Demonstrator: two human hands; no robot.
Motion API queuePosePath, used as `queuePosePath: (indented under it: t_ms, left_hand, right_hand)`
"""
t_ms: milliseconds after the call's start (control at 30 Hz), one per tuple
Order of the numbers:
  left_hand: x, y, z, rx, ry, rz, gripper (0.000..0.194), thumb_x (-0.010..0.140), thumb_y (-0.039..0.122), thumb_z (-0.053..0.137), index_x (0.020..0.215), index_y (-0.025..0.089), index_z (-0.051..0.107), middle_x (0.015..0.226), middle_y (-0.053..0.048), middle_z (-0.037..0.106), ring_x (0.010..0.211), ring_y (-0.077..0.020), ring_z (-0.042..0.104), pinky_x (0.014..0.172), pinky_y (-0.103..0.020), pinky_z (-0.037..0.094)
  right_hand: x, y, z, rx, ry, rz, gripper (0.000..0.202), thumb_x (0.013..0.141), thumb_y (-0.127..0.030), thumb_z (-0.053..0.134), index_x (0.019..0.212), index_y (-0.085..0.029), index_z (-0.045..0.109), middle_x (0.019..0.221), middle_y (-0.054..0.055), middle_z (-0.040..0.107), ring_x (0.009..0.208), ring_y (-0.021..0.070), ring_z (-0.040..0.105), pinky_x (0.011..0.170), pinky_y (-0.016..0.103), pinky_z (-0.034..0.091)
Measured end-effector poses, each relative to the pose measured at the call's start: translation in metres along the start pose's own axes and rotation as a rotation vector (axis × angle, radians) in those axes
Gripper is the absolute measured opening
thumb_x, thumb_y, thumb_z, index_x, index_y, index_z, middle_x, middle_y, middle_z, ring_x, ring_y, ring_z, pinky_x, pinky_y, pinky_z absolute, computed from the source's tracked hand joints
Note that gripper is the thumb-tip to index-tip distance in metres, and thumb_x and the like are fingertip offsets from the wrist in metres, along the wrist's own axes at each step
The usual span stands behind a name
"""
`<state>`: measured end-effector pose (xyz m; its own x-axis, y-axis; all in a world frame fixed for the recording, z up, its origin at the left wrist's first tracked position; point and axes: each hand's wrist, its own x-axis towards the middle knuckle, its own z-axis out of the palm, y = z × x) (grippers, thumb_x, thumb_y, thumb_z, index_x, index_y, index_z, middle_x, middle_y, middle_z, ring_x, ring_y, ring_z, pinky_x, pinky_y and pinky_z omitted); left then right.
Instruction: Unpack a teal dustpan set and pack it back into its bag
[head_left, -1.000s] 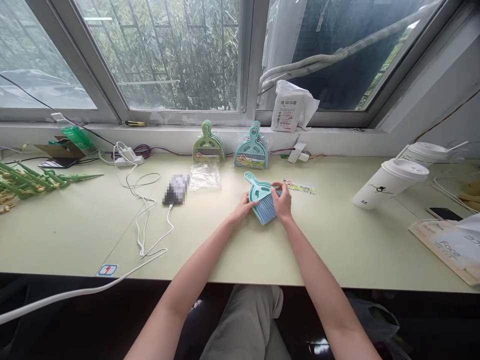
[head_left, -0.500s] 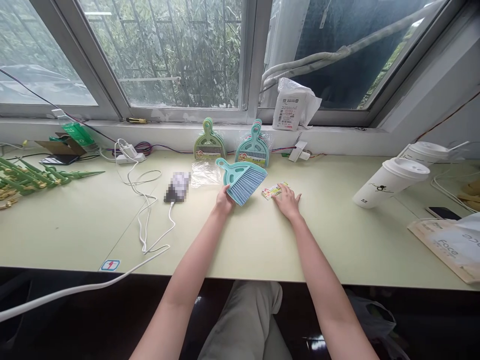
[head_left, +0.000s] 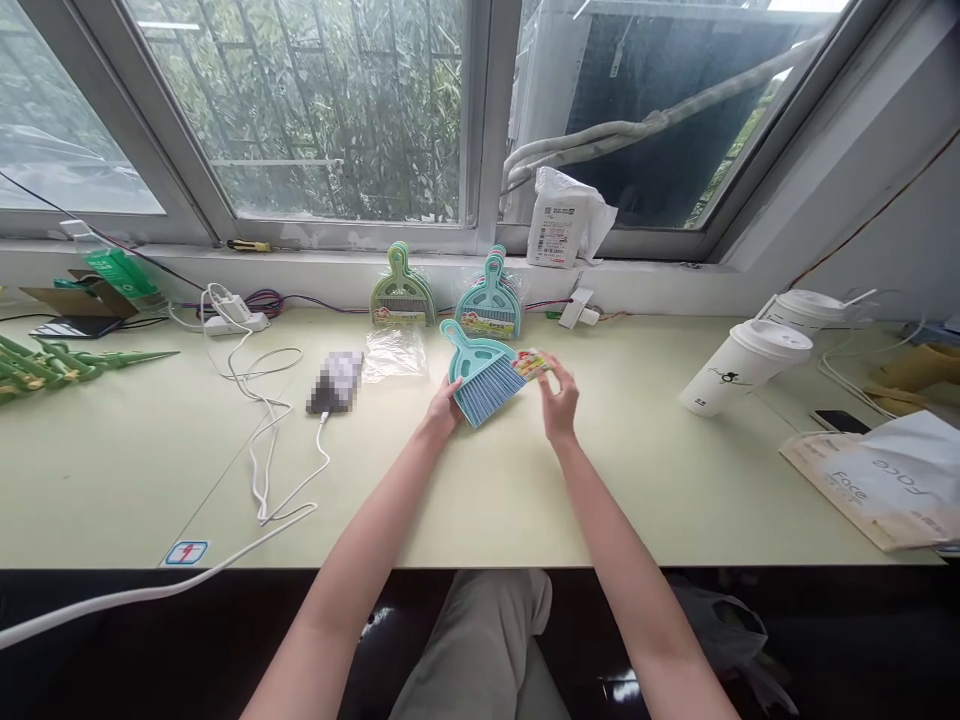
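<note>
A turquoise dustpan and brush set (head_left: pixel 480 378), with blue-grey bristles, is gripped at its lower left edge by my left hand (head_left: pixel 444 408). It tilts over the table with its handle pointing up and left. Between the fingers of my right hand (head_left: pixel 559 398) is a small printed card (head_left: pixel 531 364), coloured red, yellow and green. The card's left end is close to the right corner of the bristles; whether they touch I cannot tell. Behind, a wrapped green dustpan set (head_left: pixel 403 290) and a wrapped turquoise dustpan set (head_left: pixel 489 296) lean against the wall below the window.
A crumpled clear plastic bag (head_left: pixel 395 355) lies left of the dustpan. Further left are a blurred phone-like device (head_left: pixel 334 382) on a white cable (head_left: pixel 255 440) and a power strip (head_left: pixel 237 320). White cups (head_left: pixel 748 368) and a paper bag (head_left: pixel 862 480) occupy the right side.
My right hand has lifted the card off the table and brought it left toward the bristles. My left hand still holds the dustpan set. The view has shifted slightly.
</note>
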<state>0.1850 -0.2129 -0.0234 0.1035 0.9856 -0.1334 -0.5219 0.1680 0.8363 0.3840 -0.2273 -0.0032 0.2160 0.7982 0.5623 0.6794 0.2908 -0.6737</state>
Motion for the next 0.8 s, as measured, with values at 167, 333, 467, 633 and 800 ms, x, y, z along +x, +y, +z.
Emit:
queuePosePath:
  t_ms: [167,333,467,633,800]
  left_hand:
    - [-0.008,-0.001,0.007,-0.033,-0.032,0.024,0.042,0.079,0.035,0.063,0.118,0.024,0.054,0.114,-0.007,0.062,0.103,-0.0232,0.061,0.088,-0.038,0.051]
    - [-0.009,0.005,0.006,-0.08,-0.032,0.052,0.041,0.084,0.039,0.06,0.121,0.023,0.052,0.118,-0.008,0.061,0.107,-0.0227,0.06,0.089,-0.038,0.052]
    - [-0.009,0.007,0.007,-0.078,-0.047,0.066,0.044,0.08,0.034,0.066,0.119,0.021,0.052,0.116,-0.009,0.062,0.105,-0.0238,0.061,0.091,-0.038,0.051]
    - [-0.007,0.006,0.004,-0.053,-0.018,0.074,0.06,0.064,0.012,0.072,0.12,0.018,0.051,0.112,-0.009,0.064,0.103,-0.0254,0.062,0.094,-0.041,0.05]
    - [-0.007,0.005,-0.001,-0.011,0.009,0.056,0.053,0.066,0.015,0.071,0.116,0.019,0.053,0.108,-0.009,0.065,0.1,-0.0268,0.063,0.091,-0.044,0.051]
  right_hand:
    - [-0.02,-0.024,0.019,-0.269,-0.427,-0.242,0.051,0.093,-0.049,0.036,0.141,-0.032,0.037,0.155,0.004,0.025,0.145,0.0261,0.015,0.108,0.066,-0.007]
    - [-0.026,-0.024,0.027,-0.316,-0.555,-0.25,0.057,0.094,-0.053,0.029,0.147,-0.033,0.023,0.158,0.003,0.01,0.146,0.0258,0.002,0.105,0.07,-0.008]
    - [-0.024,-0.023,0.023,-0.295,-0.541,-0.246,0.055,0.094,-0.054,0.024,0.146,-0.034,0.025,0.158,0.002,0.01,0.146,0.0244,0.003,0.105,0.07,-0.009]
    - [-0.024,-0.025,0.018,-0.265,-0.474,-0.226,0.048,0.095,-0.05,0.026,0.14,-0.035,0.038,0.156,0.002,0.023,0.145,0.0244,0.013,0.109,0.066,-0.005]
    - [-0.025,-0.024,0.022,0.029,-0.137,0.102,0.067,0.086,-0.051,0.049,0.145,-0.027,0.027,0.156,0.009,0.02,0.143,0.0251,0.02,0.112,0.051,0.026]
